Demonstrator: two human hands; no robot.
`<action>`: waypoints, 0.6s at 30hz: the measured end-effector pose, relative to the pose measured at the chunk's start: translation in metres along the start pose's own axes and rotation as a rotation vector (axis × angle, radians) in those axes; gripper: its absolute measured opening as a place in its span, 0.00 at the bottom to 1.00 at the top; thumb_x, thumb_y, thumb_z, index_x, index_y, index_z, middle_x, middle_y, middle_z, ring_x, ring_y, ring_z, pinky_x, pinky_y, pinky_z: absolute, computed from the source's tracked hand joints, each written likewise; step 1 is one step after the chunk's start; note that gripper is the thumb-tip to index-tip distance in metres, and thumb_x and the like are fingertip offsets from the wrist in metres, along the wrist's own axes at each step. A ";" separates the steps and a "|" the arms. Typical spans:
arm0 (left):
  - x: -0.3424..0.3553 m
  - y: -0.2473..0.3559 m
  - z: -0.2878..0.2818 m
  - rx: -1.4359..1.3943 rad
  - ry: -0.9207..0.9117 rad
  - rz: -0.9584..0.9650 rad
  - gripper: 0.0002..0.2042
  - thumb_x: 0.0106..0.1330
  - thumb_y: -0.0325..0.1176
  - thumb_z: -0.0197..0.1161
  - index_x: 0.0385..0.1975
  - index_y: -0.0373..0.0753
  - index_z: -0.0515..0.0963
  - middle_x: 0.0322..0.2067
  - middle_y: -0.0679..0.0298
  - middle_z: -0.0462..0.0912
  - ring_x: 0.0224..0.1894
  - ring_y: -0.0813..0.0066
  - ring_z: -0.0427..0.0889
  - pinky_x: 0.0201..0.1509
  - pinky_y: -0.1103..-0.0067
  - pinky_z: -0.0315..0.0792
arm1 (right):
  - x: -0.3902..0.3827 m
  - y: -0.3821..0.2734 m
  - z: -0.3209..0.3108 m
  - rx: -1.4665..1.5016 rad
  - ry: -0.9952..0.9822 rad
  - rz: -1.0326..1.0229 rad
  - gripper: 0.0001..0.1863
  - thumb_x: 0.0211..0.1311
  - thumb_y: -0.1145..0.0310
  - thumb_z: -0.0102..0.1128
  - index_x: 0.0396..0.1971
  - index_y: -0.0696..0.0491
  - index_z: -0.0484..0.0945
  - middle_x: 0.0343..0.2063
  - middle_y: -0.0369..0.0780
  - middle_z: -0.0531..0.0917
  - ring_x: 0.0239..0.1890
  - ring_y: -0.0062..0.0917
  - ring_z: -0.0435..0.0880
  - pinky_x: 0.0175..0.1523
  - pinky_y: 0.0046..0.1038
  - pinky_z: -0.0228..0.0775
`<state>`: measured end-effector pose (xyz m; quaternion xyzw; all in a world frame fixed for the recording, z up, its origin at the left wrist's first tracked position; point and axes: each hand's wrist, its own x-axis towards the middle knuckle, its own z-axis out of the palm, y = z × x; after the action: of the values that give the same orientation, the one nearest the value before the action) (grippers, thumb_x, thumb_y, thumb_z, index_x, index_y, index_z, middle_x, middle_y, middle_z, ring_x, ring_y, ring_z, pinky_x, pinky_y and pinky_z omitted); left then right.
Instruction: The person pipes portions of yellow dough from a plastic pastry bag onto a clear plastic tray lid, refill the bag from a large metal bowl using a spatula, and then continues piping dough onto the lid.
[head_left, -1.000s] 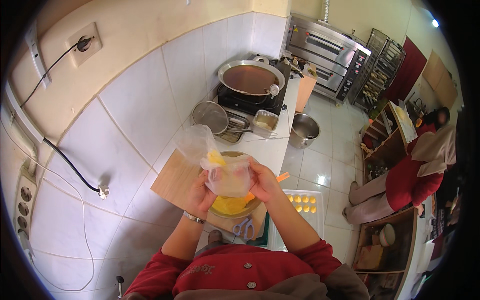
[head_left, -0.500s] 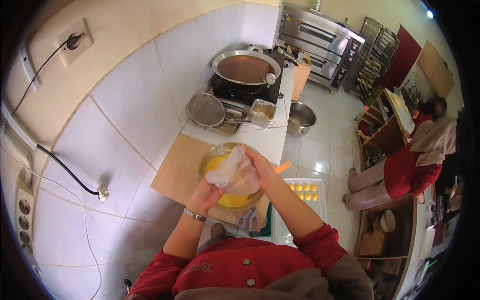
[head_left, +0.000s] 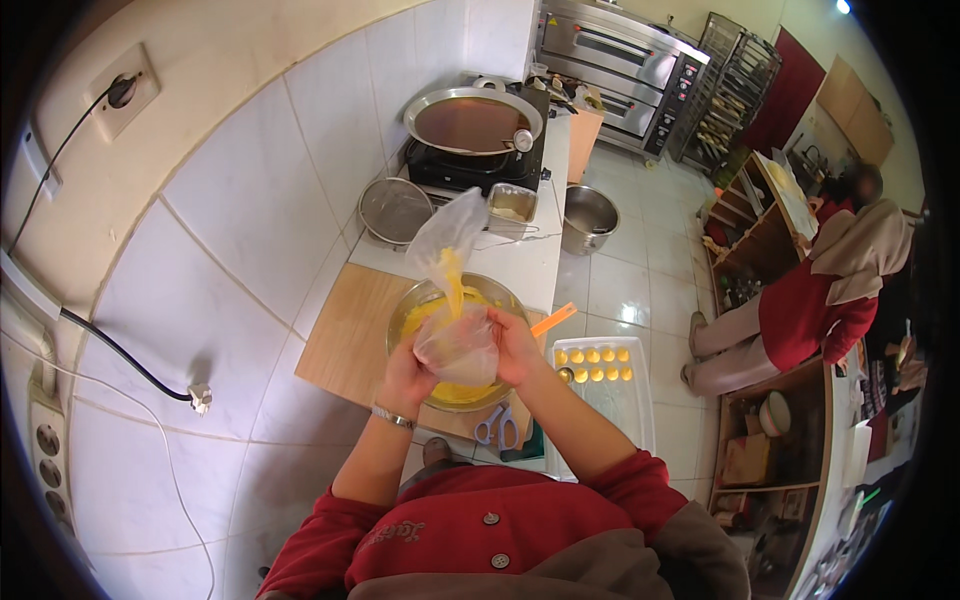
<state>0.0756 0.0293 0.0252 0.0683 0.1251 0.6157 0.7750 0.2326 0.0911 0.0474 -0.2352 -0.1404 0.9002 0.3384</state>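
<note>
Both my hands grip a clear plastic piping bag (head_left: pixel 452 345) by its folded-out open end. Streaks of yellow batter run down inside the bag, and its narrow far part stretches away toward the stove. My left hand (head_left: pixel 408 374) is closed on the bag's left side, my right hand (head_left: pixel 514 348) on its right side. Beneath them stands a metal bowl (head_left: pixel 515 300) of yellow batter, partly hidden by bag and hands. An orange-handled utensil (head_left: pixel 553 320) sticks out at the bowl's right. Scissors (head_left: pixel 497 428) with pale purple handles lie just in front of the bowl.
A wooden board (head_left: pixel 340 325) lies under the bowl. To the right, a white tray (head_left: pixel 645 400) holds yellow rounds. Beyond are a strainer (head_left: pixel 395 212), a small metal container (head_left: pixel 512 205), a wide pan (head_left: pixel 410 115) of brown liquid, and a steel pot (head_left: pixel 590 220). A co-worker (head_left: pixel 800 310) stands far right.
The bag was bunched between my hands; now its far part is flung out beyond the bowl, with yellow batter showing inside. The whole view has shifted slightly.
</note>
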 end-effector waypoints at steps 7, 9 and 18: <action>-0.013 0.000 0.001 0.899 -0.022 0.249 0.21 0.57 0.24 0.56 0.53 0.34 0.65 0.49 0.62 0.72 0.51 0.74 0.71 0.55 0.78 0.64 | 0.001 -0.012 0.009 0.054 -0.173 0.116 0.18 0.64 0.60 0.43 0.45 0.59 0.70 0.41 0.42 0.78 0.41 0.27 0.78 0.49 0.29 0.71; -0.009 -0.002 0.002 1.033 -0.032 0.305 0.21 0.56 0.23 0.57 0.52 0.35 0.66 0.48 0.62 0.72 0.50 0.76 0.71 0.54 0.80 0.64 | 0.012 -0.008 0.004 0.042 -0.177 0.146 0.19 0.64 0.59 0.44 0.45 0.59 0.70 0.41 0.42 0.78 0.41 0.27 0.78 0.49 0.29 0.71; 0.000 -0.006 0.022 1.307 -0.174 0.451 0.22 0.56 0.26 0.59 0.51 0.35 0.64 0.46 0.63 0.73 0.47 0.75 0.72 0.51 0.79 0.67 | 0.013 -0.042 0.032 -0.840 -0.025 0.027 0.15 0.59 0.65 0.51 0.41 0.59 0.73 0.35 0.39 0.79 0.37 0.22 0.78 0.43 0.24 0.71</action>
<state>0.0874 0.0294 0.0444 0.5941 0.3904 0.5522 0.4355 0.2304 0.1274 0.0872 -0.3435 -0.4963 0.7719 0.1997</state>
